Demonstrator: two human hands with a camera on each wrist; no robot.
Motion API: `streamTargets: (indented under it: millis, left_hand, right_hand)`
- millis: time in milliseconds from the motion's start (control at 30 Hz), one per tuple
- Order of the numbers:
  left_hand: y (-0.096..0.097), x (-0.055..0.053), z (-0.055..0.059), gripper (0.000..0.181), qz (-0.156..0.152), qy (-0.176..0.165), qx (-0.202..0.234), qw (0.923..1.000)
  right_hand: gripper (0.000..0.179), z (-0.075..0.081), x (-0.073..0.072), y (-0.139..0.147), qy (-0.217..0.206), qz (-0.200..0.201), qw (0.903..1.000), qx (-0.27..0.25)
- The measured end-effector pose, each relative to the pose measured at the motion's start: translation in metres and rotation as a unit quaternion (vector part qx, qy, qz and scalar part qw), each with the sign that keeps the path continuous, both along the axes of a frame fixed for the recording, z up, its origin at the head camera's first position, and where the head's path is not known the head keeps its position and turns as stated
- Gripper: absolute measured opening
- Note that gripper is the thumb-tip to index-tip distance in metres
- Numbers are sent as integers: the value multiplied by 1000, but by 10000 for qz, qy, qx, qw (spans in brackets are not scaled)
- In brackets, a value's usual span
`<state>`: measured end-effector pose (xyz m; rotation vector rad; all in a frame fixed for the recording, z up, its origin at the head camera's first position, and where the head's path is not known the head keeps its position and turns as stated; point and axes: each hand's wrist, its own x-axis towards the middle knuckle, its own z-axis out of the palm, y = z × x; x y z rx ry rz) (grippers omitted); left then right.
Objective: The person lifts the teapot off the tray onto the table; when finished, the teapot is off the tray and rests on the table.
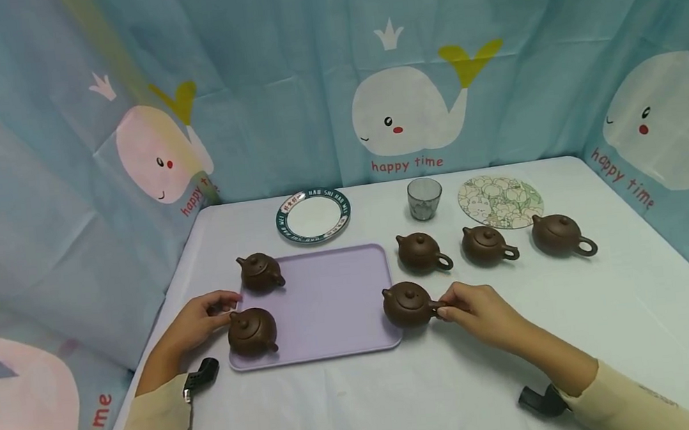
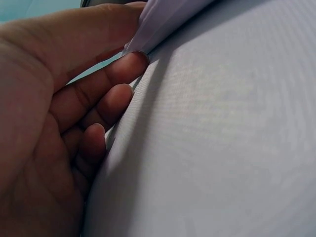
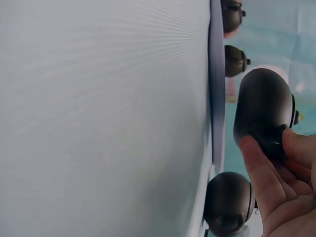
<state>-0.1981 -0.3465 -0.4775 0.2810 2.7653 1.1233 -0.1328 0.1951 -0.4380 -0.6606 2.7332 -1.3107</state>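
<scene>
This is a makeshift, booth-like enclosure: light-blue curtains (image 1: 283,109) printed with whales (image 1: 412,113) and "happy time" hang along the left, far and right sides of a white-covered bench (image 1: 352,410). The curtains hide what kind of room lies beyond.

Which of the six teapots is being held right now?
The teapot at the tray's right edge: the right hand pinches its handle. The other five are unheld, two standing on the tray, three on the table.

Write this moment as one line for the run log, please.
left hand: on left rim of lavender tray; right hand: pinches teapot, raised at tray's right edge; on tray: two teapots; right of tray: three teapots
</scene>
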Motion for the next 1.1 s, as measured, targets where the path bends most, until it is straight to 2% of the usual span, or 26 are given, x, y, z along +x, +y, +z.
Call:
streamTargets:
  millis: [267, 433, 667, 800, 967, 1100]
  left_hand:
    - [0, -1, 0, 34, -24, 64, 10, 10000]
    - [-1, -1, -1, 34, -6, -1, 20, 10000]
    - [0, 0, -3, 33, -41, 138, 52, 9999]
    - [1, 1, -3, 32, -101, 194, 94, 9997]
    - [1, 2, -2, 31, -115, 225, 85, 9996]
    - [0, 2, -2, 31, -96, 231, 51, 9997]
  right_hand:
    - [5, -2, 9, 23, 221, -160, 9991, 315]
    - [6, -6, 12, 31, 287, -74, 9980, 559]
    - [7, -10, 13, 35, 479, -6, 9968, 640]
    - [7, -11, 13, 37, 370, 26, 9978, 550]
    - [7, -12, 11, 39, 5, 129, 9993, 346]
    - [9, -7, 6, 39, 2, 213, 9978, 630]
